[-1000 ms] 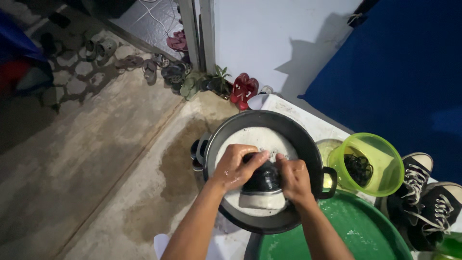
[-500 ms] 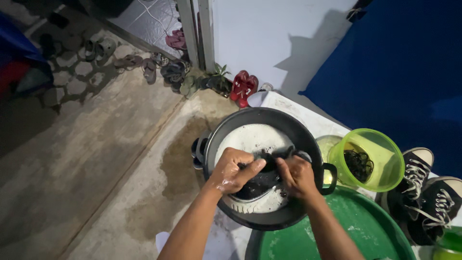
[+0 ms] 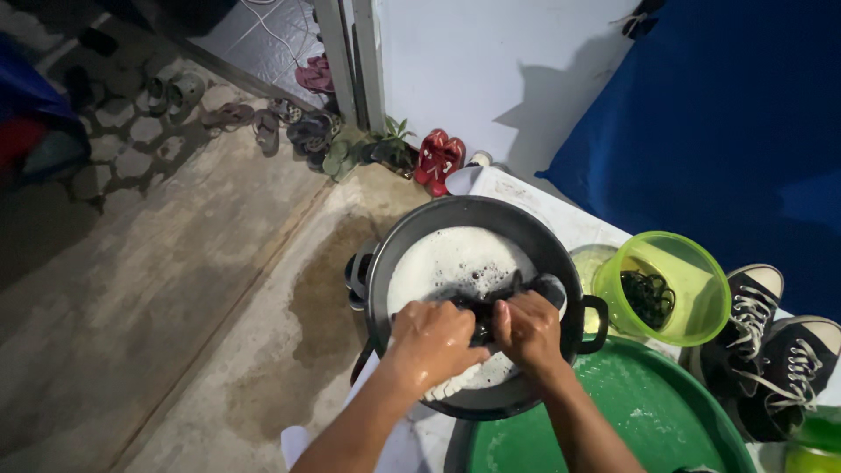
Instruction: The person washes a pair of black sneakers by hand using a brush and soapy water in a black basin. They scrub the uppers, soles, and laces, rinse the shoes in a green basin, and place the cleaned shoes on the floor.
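Note:
A black basin point(image 3: 455, 217) holds white soapy water point(image 3: 447, 263). Over its near half, my left hand point(image 3: 431, 340) and my right hand point(image 3: 528, 331) are both closed around a dark wet shoe point(image 3: 491, 307), pressed close together. Most of the shoe is hidden by my fingers and the foam; a dark end of it sticks out toward the right at the water's surface. Both forearms come in from the bottom edge.
A lime-green bowl point(image 3: 692, 324) with a dark tangle of laces inside stands right of the basin. A large green tub point(image 3: 639, 420) is at the bottom. Two black-and-white sneakers point(image 3: 771, 350) lie far right. Sandals point(image 3: 438, 159) and a small plant line the wall. Wet concrete left.
My hands have drawn closer together on the shoe and moved toward the near side of the basin. The view has shifted slightly lower.

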A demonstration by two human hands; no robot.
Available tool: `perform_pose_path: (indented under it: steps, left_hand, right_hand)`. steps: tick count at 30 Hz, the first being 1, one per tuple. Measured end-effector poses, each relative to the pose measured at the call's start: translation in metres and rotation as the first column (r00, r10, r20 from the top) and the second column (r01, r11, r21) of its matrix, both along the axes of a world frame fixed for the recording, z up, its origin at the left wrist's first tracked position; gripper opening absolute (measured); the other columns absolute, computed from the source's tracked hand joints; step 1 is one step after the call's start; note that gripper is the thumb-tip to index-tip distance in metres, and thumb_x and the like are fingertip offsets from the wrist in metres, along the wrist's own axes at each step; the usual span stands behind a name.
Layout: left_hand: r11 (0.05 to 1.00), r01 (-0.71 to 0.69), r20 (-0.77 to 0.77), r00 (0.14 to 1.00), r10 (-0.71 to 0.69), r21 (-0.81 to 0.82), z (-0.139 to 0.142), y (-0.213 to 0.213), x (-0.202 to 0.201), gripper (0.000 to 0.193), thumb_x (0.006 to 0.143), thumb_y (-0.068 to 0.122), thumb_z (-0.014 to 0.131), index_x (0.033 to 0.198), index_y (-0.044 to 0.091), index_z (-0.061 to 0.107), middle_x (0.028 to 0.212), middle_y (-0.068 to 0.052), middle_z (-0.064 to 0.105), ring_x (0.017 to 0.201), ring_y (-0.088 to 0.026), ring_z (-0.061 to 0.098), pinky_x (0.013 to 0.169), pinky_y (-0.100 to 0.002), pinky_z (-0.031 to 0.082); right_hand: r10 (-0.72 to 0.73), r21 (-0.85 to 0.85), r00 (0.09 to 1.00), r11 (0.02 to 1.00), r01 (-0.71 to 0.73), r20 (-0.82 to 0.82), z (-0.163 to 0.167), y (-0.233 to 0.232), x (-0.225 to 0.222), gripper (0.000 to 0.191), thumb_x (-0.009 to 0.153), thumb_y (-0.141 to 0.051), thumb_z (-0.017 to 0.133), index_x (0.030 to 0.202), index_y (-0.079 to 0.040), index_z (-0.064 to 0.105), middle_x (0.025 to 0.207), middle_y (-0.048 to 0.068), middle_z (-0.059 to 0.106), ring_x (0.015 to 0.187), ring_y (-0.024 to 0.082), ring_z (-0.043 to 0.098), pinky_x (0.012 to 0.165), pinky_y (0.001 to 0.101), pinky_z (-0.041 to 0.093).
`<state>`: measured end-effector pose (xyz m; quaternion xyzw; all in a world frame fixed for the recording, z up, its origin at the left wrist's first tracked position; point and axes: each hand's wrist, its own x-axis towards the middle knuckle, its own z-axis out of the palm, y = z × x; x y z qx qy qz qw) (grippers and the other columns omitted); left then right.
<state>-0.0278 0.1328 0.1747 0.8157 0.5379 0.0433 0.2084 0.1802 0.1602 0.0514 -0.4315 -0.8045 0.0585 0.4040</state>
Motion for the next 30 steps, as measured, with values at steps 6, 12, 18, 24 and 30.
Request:
perform_pose_path:
  steps: [6,12,18,24,30]
  left_hand:
    - [0.955,-0.228,0.261,0.926,0.273,-0.188,-0.008,0.003,-0.025,0.042,0.080,0.053,0.072,0.084,0.011,0.074,0.077,-0.017,0.075,0.081,-0.037,0.073,0.075,-0.047,0.056]
    - [0.895,-0.310,0.622,0.644,0.446,-0.321,-0.038,0.006,-0.033,0.049,0.085,0.052,0.072,0.091,0.003,0.073,0.076,-0.018,0.073,0.068,-0.024,0.072,0.068,-0.039,0.055]
    - [0.809,-0.219,0.687,0.435,0.582,-0.546,-0.064,0.014,-0.032,0.046,0.081,0.044,0.081,0.101,0.003,0.075,0.089,-0.004,0.078,0.083,-0.011,0.069,0.076,-0.031,0.054]
    - [0.791,-0.272,0.711,0.347,0.611,-0.547,-0.087,0.016,-0.028,0.044,0.082,0.037,0.084,0.103,-0.001,0.076,0.089,-0.007,0.075,0.081,-0.012,0.064,0.074,-0.032,0.053]
    - [0.768,-0.358,0.617,0.458,0.640,-0.531,-0.081,0.025,-0.011,0.047,0.079,0.039,0.080,0.108,0.003,0.073,0.089,-0.008,0.077,0.079,-0.016,0.070,0.073,-0.033,0.055]
  right_hand:
    - [-0.399,-0.142,0.840,0.917,0.373,-0.367,-0.017,0.002,0.004,0.016,0.100,-0.006,0.055,0.110,-0.003,0.067,0.113,0.014,0.067,0.107,0.029,0.061,0.097,0.0388,0.048]
    - [-0.797,-0.935,0.494,0.249,-0.254,-0.347,-0.029,0.009,0.009,0.020,0.092,-0.009,0.058,0.111,-0.006,0.062,0.095,0.014,0.065,0.086,0.031,0.062,0.074,0.0464,0.052]
    - [-0.930,-0.649,0.092,0.174,-0.741,-0.355,-0.038,0.020,0.014,0.022,0.090,-0.018,0.049,0.094,-0.003,0.065,0.080,0.013,0.064,0.072,0.027,0.063,0.069,0.0379,0.055]
    - [-0.669,-0.446,0.241,0.150,-0.883,-0.703,0.003,0.030,0.024,0.037,0.098,-0.018,0.040,0.102,0.010,0.065,0.095,0.025,0.070,0.086,0.037,0.070,0.079,0.0443,0.058]
    - [-0.279,-0.732,0.704,-0.004,-0.681,-0.653,0.056,0.032,0.019,0.048,0.097,-0.011,0.033,0.118,0.017,0.065,0.116,0.035,0.073,0.111,0.044,0.073,0.103,0.0506,0.057]
